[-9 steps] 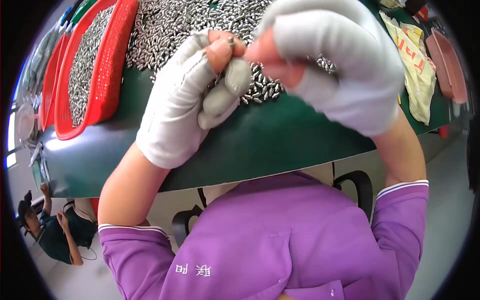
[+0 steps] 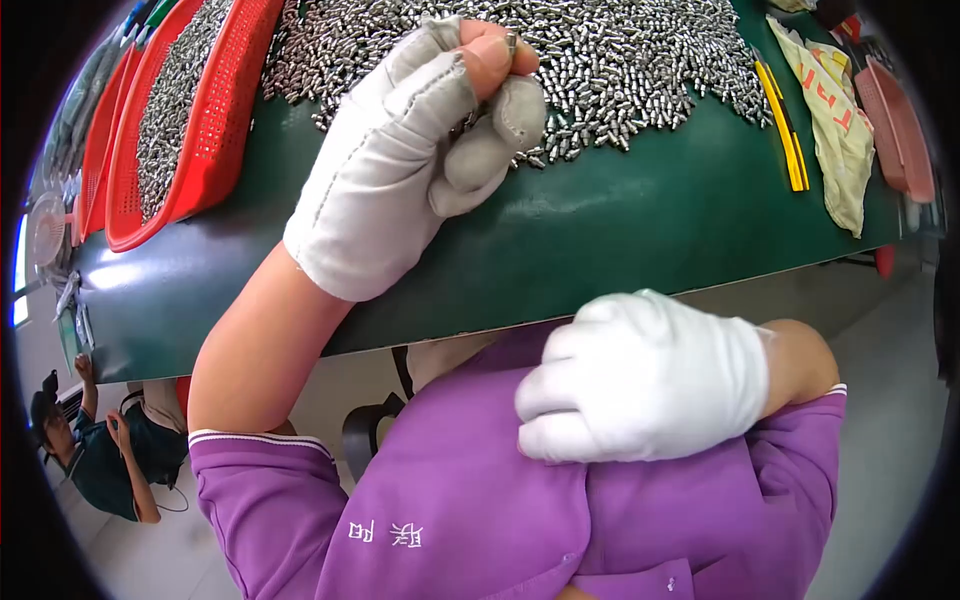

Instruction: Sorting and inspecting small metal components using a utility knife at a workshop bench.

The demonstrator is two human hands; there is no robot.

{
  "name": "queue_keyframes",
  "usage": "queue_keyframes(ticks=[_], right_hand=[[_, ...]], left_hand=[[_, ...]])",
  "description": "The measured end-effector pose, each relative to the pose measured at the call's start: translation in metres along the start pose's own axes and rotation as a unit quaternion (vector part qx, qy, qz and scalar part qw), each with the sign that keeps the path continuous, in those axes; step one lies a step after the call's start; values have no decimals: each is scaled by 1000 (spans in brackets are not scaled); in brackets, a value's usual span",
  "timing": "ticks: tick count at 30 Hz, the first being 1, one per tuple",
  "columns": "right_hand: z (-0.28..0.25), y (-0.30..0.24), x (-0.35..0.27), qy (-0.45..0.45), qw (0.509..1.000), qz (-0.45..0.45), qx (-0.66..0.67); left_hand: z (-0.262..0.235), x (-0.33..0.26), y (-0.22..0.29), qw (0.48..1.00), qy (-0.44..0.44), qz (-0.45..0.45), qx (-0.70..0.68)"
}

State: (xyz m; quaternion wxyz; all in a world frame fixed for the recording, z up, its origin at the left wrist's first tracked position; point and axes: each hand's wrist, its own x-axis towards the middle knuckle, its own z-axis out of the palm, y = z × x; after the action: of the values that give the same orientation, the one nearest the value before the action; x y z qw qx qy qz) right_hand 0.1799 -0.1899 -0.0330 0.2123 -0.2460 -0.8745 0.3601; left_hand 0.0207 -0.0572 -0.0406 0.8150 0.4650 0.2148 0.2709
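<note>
Left hand, in a white cloth glove, pinches a small silvery metal pin over the green counter; gloved right hand is curled into a fist near the counter's front edge.

The left hand hides most of the small metal piece it pinches.

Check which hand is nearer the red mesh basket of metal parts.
Left. The left hand is raised over the green table, just right of the red mesh basket, pinching a small metal part. The right hand is a fist against the purple shirt, off the table.
</note>
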Motion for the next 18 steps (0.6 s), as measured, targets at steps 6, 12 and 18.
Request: queue_keyframes(ticks=[6, 12, 18], right_hand=[[25, 5, 0, -11, 996, 13, 85], [30, -4, -2, -16, 998, 53, -1], [18, -6, -45, 122, 959, 254, 33]], left_hand=[[-13, -3, -4, 997, -39, 24, 58], [0, -1, -4, 1000, 0, 18, 21], [-1, -1, -1, 1000, 5, 12, 25]])
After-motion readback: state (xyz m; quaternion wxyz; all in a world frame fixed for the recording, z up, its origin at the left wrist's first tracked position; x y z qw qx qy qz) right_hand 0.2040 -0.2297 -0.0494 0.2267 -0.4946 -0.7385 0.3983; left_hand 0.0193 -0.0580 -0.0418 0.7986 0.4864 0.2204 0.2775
